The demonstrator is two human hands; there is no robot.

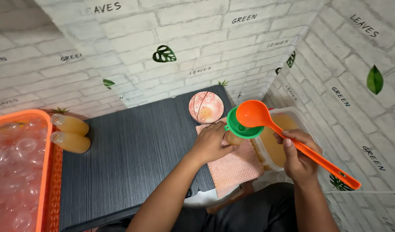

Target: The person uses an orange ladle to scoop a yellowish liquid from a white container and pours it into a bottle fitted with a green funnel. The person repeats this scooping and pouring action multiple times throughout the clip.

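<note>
Ladle gripped in right hand tips over green funnel seated in bottle, left hand wrapped round it for steadiness; tub at 3 o'clock.

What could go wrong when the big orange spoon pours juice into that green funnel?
1. The orange ladle sits tilted over the green funnel, and looks almost as wide as it, so juice might slop over the rim onto the pink cloth.
2. The left hand alone steadies the small bottle under the funnel; a slip could tip it.
3. The right hand grips the ladle's handle far from the bowl, so it may wobble.
</note>
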